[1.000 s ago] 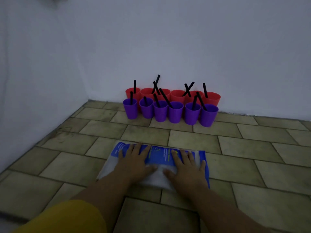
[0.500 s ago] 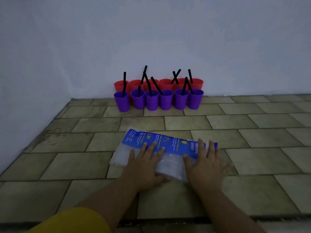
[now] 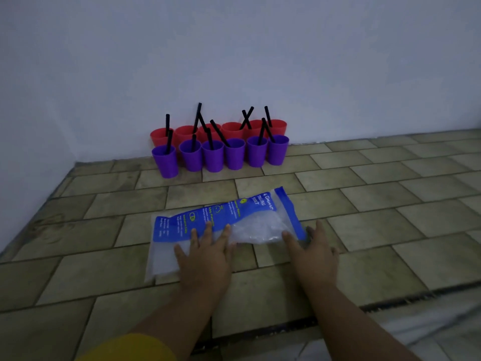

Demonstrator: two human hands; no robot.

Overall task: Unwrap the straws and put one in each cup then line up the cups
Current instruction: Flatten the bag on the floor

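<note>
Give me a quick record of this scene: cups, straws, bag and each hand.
purple cups: six, front row
red cups: six, behind, against wall
straws: black, standing in the cups
bag: blue and clear plastic, lying on tiled floor
left hand: fingers straight, pressing on bag
right hand: open at bag's right end, thumb on it

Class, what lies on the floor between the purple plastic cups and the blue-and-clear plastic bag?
Just bare beige floor tiles, head view: purple plastic cups and blue-and-clear plastic bag lie apart.

Purple cups (image 3: 213, 155), red cups (image 3: 232, 129), black straws (image 3: 219, 132)
</note>
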